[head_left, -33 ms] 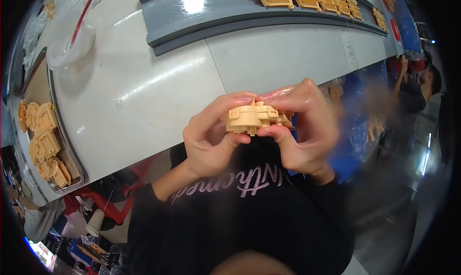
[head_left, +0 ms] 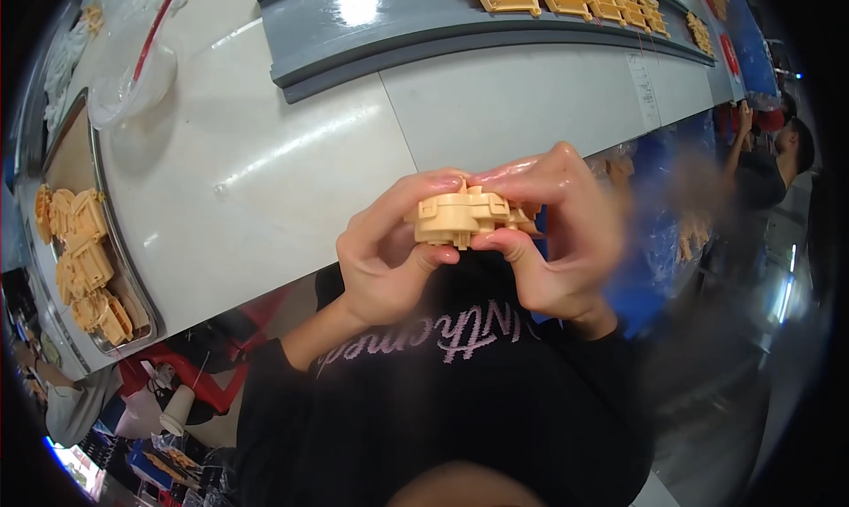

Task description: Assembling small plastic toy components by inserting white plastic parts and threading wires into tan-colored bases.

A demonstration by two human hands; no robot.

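Both hands hold one pale orange plastic part (head_left: 460, 217) in front of my chest, near the table's edge. It looks like a moulded housing with a rounded body, small tabs and a short peg underneath. My left hand (head_left: 389, 237) pinches its left end, thumb below and fingers on top. My right hand (head_left: 562, 228) grips the right end the same way, the thumb pressed against the lower side. The fingers cover much of the part's top and right side, and both hands' fingertips meet at its upper edge.
A metal tray (head_left: 141, 308) at the left holds several similar orange pieces (head_left: 84, 259). Behind it stands a clear plastic tub (head_left: 133, 91) with a red stick. Across the white table (head_left: 292, 171) runs a grey conveyor (head_left: 416, 16) carrying orange frames. Another person (head_left: 783, 157) is at the far right.
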